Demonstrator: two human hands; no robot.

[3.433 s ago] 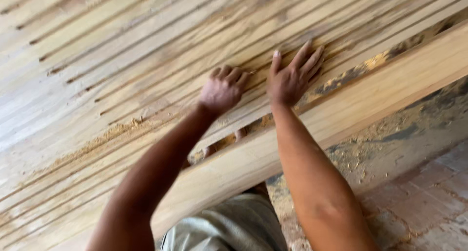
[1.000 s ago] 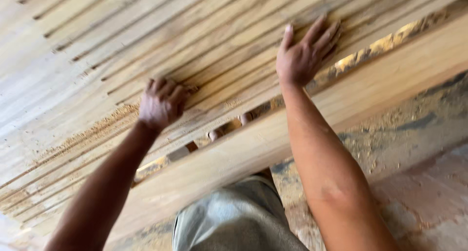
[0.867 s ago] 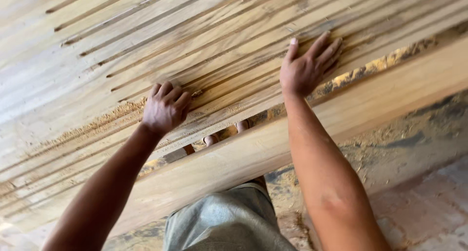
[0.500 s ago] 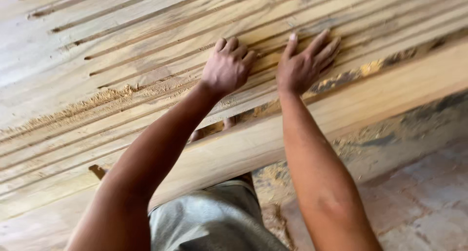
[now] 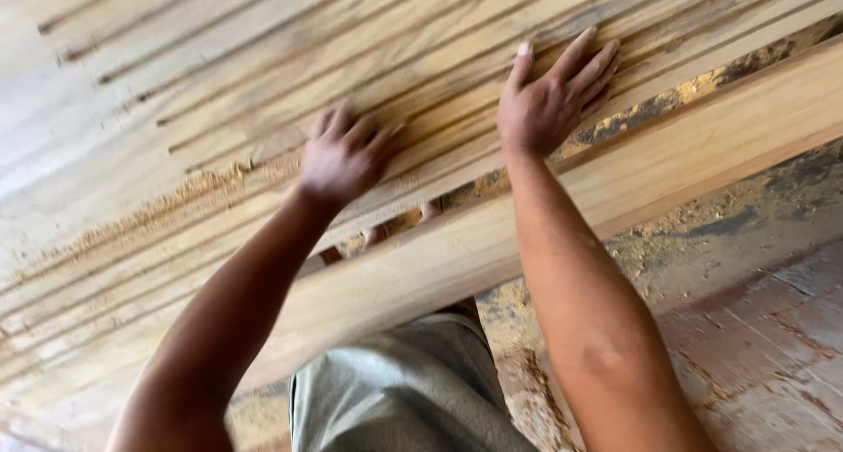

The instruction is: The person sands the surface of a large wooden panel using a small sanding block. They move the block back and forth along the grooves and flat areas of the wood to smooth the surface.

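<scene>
Sawdust-strewn brick floor (image 5: 755, 347) lies at the near right, below a wide bed of long pale wooden slats (image 5: 263, 110) running left to right. Nearest you, a thick timber beam (image 5: 667, 154) edges the slats. Your right hand (image 5: 549, 101) lies flat on them, fingers spread. Your left hand (image 5: 342, 154) presses beside it, fingers loosely curled, gripping nothing.

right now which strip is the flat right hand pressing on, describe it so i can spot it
Start at the thick pale beam along the near edge of the stack of thin wooden strips. Just beyond the sawdust-filled gap, the right hand lies flat on the nearest strips; the left hand is curled.
</scene>
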